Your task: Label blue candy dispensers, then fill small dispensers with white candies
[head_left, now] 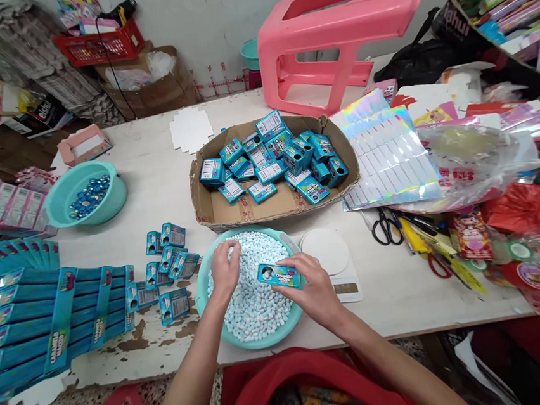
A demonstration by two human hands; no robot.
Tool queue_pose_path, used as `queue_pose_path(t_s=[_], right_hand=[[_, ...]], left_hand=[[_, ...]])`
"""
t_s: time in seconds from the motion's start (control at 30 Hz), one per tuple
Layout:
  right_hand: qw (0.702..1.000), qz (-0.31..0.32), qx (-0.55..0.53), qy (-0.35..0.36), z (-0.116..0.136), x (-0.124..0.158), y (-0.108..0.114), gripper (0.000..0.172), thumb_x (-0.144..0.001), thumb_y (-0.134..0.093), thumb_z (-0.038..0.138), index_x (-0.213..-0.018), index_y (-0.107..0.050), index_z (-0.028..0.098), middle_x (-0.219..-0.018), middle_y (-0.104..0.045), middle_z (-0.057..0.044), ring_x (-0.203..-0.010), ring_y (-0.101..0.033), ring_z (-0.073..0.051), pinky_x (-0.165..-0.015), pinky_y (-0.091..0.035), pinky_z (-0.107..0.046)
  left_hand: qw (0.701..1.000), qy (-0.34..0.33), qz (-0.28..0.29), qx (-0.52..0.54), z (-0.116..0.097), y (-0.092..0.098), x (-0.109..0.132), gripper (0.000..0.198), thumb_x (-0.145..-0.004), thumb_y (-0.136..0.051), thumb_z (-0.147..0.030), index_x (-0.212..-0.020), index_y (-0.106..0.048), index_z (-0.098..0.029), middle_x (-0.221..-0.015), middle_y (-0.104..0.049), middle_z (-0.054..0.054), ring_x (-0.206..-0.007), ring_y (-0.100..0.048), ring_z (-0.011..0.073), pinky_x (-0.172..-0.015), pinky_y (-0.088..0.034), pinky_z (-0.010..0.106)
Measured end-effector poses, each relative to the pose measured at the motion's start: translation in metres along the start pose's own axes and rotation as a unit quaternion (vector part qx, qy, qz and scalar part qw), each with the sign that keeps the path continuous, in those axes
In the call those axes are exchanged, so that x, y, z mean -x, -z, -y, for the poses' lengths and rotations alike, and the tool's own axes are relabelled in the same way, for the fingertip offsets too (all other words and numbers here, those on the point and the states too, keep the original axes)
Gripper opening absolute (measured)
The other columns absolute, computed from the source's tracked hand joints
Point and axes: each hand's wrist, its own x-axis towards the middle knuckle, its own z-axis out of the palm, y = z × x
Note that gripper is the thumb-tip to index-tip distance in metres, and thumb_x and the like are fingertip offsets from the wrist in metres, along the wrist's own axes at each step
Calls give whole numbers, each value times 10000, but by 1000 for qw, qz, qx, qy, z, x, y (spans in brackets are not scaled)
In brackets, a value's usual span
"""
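Observation:
A turquoise basin (286,242) full of small pale blue-white candies (256,306) stands at the table's front edge. My right hand (313,284) grips a small blue candy box (279,275) over the basin, its printed front facing up and a round opening at its left end. My left hand (226,267) is over the candies at the basin's left side, fingers curled together; whatever they may hold is hidden. Left of the basin, several similar blue boxes (173,305) stand on the table. Beyond it, a cut-down cardboard box (218,215) holds many more of them.
A white scale (348,289) sits right of the basin. Stacked flat blue cartons (28,321) and a bowl (119,195) of shiny blue pieces are at left. Scissors (387,226), sticker sheets (390,165) and plastic bags (462,165) crowd the right. A pink stool (332,50) lies behind.

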Motion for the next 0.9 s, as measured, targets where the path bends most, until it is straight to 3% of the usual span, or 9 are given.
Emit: queue_pose_path(t_s=[0.1,0.2,0.3,0.4,0.5,0.6,0.67,0.77,0.9], right_hand=[[999,12,-35,-22,-4,6,4,322,-713,-726,324,-1004,-615,241,-935,-623,-48,-888,-588,-212,-770,-477,-345],[999,2,-43,-32,-8,10,4,320,-713,-724,334,-999,-617,238,-932,-614,-49,-885,-587,-211,-758,-486,-338],[999,-7,-32,-39,-10,13,4,312,-712,-723,332,-989,-618,235,-910,-613,-46,-870,-589,-210,-751,-489,-338],[999,-7,-19,-50,-11,14,5,303,-716,-718,328,-985,-616,234,-905,-613,-45,-869,-590,-210,-752,-488,-337],[999,6,0,-51,-12,13,5,283,-716,-713,325,-966,-618,231,-892,-610,-41,-864,-590,-209,-738,-486,-328],[999,27,25,-34,-12,11,0,279,-712,-714,313,-958,-614,225,-883,-608,-37,-849,-591,-205,-727,-480,-319],[998,38,52,-12,-9,9,-7,284,-713,-711,305,-963,-609,220,-881,-611,-41,-848,-589,-209,-724,-474,-320],[993,57,100,24,-2,6,-21,276,-705,-707,271,-955,-604,214,-867,-613,-48,-849,-577,-222,-728,-458,-330],[989,75,117,41,13,2,-34,261,-682,-696,211,-927,-606,219,-854,-608,-39,-846,-562,-222,-744,-442,-335]], left_hand=[[976,-53,85,-191,39,-8,1,252,-778,-565,-394,-925,-648,-206,-1017,-612,84,-1041,-506,246,-959,-339,404],[944,-66,111,-304,55,-21,14,300,-807,-524,-432,-971,-628,-202,-1011,-585,92,-1016,-504,249,-926,-353,398],[937,-61,98,-330,58,-29,25,281,-797,-531,-453,-872,-624,-199,-910,-579,82,-921,-530,235,-834,-393,350],[967,-40,64,-242,61,-27,27,236,-770,-569,-428,-740,-602,-196,-784,-581,43,-807,-547,199,-773,-401,305],[994,85,8,-61,55,-21,25,298,-706,-629,-449,-620,-543,-177,-616,-528,-6,-626,-510,144,-637,-399,255],[954,236,-13,183,29,-11,28,326,-687,-635,-471,-659,-508,-172,-592,-491,-34,-479,-439,88,-453,-317,201],[907,273,3,320,3,-5,32,303,-686,-641,-443,-723,-503,-176,-625,-496,-38,-453,-433,71,-394,-263,179],[869,240,5,432,-33,0,39,269,-698,-622,-409,-734,-504,-170,-640,-506,-23,-507,-499,84,-400,-306,176],[888,113,-49,442,-54,-2,46,212,-736,-562,-365,-680,-520,-165,-634,-525,-12,-627,-567,118,-604,-458,243]])
